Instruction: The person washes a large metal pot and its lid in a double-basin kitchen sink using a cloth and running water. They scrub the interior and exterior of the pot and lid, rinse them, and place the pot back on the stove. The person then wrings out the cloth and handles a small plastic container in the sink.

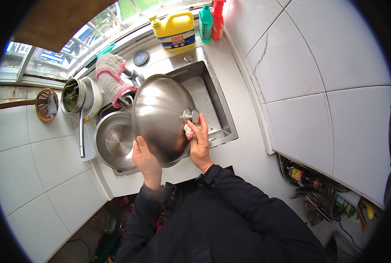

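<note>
A large steel lid [160, 105] with a knobbed handle [190, 115] is held tilted over the sink [219, 111]. My left hand [146, 160] grips the lid's left lower edge, thumb on its surface. My right hand [199, 144] pinches a pale cloth with pink trim [189, 130] against the lid, just below the knob. A steel basin [115, 140] sits in the sink's left part, beside the lid. A pink-edged grey cloth [112, 76] hangs over the faucet.
Stacked pots [76, 98] and a wall basket [44, 104] are left. A yellow jug [173, 33], green bottle [206, 24], red bottle [218, 19] and dark round cap [141, 58] stand along the back under the window. Tiled walls flank the counter [248, 140]; bottles and utensils [318, 193] are lower right.
</note>
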A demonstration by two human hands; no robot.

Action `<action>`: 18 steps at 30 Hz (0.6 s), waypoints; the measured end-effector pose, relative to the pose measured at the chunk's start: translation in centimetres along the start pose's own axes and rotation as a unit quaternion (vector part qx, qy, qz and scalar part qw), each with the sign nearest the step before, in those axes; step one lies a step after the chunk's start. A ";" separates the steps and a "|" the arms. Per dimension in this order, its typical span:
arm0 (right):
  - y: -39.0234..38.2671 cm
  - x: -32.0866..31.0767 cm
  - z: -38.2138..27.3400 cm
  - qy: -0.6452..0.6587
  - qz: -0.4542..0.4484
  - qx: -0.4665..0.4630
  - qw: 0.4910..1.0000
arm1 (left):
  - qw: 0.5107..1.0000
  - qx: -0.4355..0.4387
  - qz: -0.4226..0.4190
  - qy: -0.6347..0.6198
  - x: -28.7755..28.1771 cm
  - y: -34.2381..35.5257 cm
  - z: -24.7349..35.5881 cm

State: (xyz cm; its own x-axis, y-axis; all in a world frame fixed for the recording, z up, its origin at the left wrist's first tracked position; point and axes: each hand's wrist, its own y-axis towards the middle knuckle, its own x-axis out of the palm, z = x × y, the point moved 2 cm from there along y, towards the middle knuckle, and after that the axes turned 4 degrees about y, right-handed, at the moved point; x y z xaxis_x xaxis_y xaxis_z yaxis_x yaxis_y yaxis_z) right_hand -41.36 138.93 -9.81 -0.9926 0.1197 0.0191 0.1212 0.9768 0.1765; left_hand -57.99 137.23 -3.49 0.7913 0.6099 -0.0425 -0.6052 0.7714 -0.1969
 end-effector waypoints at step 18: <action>6.2 -4.1 2.8 0.156 -0.114 0.292 0.937 | 0.966 0.151 -0.085 0.193 -1.9 -0.5 -0.7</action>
State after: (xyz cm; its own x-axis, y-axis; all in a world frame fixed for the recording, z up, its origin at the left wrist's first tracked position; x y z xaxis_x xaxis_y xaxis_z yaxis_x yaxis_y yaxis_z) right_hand -36.56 145.02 -11.55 -0.9344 -0.0735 0.3486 -0.2046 0.9118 -0.3561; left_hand -59.20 135.57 -3.99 0.8193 0.4020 -0.4089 -0.4160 0.9075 0.0586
